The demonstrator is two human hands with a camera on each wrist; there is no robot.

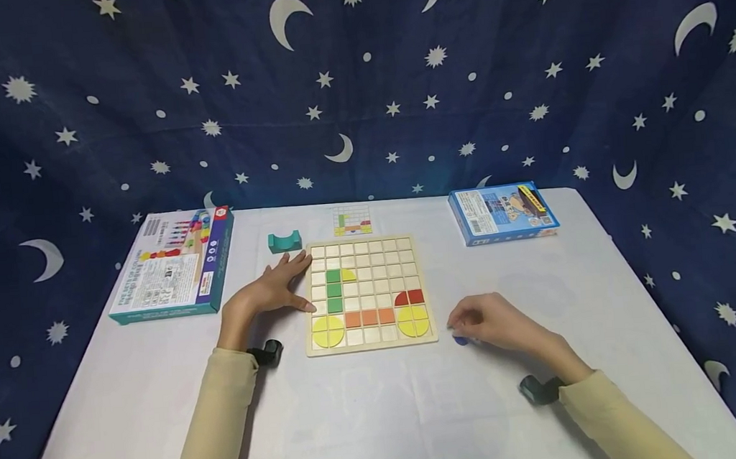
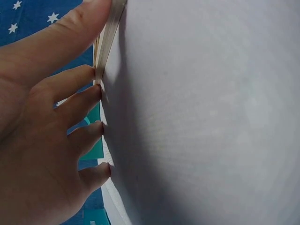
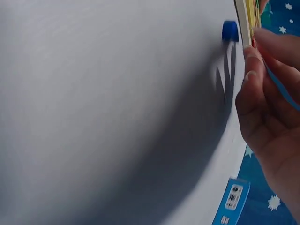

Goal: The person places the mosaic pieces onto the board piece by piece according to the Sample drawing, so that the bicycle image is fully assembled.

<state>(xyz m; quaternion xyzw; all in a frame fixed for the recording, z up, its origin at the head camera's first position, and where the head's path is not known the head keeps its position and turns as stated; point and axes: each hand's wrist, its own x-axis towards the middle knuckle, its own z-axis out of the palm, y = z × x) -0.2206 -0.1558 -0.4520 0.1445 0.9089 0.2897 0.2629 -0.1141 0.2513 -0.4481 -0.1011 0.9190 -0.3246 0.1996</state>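
Note:
A wooden grid board (image 1: 378,272) lies on the table. On it are green squares (image 1: 334,290), a yellow quarter piece (image 1: 348,275), orange squares (image 1: 369,317), red pieces (image 1: 415,296) and two yellow circles (image 1: 328,331) made of quarters. My left hand (image 1: 272,287) rests spread at the board's left side, thumb and fingertips against its edge (image 2: 110,40). To the right of the board, my right hand (image 1: 495,320) hovers with loosely curled fingers, holding nothing visible. A small blue piece (image 3: 229,31) lies on the cloth under it, apart from the fingertips.
Behind the board lies a pattern card (image 1: 351,220), with a teal block with a curved notch (image 1: 285,242) to its left. A large game box (image 1: 170,267) lies at the back left, a blue box (image 1: 503,213) at the back right. A starry curtain (image 1: 356,79) hangs behind.

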